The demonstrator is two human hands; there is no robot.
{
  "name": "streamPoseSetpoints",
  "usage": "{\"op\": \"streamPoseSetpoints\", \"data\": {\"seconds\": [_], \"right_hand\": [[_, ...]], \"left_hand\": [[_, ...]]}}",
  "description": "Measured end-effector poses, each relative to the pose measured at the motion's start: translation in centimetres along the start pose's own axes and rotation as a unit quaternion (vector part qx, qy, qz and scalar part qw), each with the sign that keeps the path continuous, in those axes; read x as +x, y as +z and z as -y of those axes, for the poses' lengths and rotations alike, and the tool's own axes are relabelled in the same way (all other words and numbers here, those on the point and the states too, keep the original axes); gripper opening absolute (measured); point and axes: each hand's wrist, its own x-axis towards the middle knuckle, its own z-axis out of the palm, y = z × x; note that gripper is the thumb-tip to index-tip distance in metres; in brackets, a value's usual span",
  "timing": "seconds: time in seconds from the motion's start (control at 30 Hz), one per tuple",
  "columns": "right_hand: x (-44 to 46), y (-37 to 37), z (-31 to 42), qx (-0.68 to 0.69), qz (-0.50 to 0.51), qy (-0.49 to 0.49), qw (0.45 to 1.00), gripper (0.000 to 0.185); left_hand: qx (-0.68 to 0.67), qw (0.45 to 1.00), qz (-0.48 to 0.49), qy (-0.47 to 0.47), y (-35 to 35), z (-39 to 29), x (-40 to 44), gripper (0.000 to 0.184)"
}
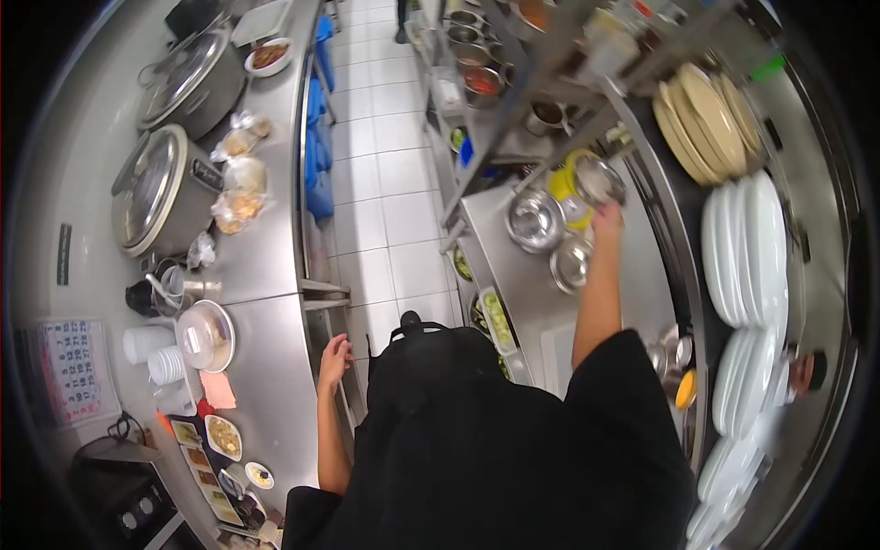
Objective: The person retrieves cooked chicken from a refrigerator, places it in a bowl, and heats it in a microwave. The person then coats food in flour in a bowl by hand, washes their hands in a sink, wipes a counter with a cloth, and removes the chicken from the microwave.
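My right hand [608, 220] reaches out over the steel counter at the right and grips the near edge of a round, shiny metal bowl [600, 179]. That bowl is tilted beside a yellow container [566, 191], which it partly hides. Two more metal bowls, one to the left [535, 220] and one nearer me [571, 263], lie on the counter close to my wrist. My left hand [336, 359] hangs by the edge of the left counter, fingers loosely apart and holding nothing.
Large lidded pots [151, 192] and bagged food [240, 183] line the left counter [266, 339]. White plates [747, 247] and beige plates [701, 124] are stacked on the right shelf. A tiled aisle [376, 211] runs between, with another person's foot [401, 35] far ahead.
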Motion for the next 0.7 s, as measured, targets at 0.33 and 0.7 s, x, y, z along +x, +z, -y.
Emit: {"op": "streamPoseSetpoints", "data": {"seconds": [0.33, 0.7], "right_hand": [[-24.0, 8.2, 9.3, 0.0, 0.098, 0.134, 0.986, 0.011], [-3.4, 59.2, 2.0, -0.192, 0.518, 0.19, 0.812, 0.038]], "left_hand": [[-0.065, 0.968, 0.242, 0.018, 0.8, -21.7, 11.6, 0.055], [-0.045, 0.993, 0.107, 0.038, 5.5, -38.4, 48.8, 0.054]]}}
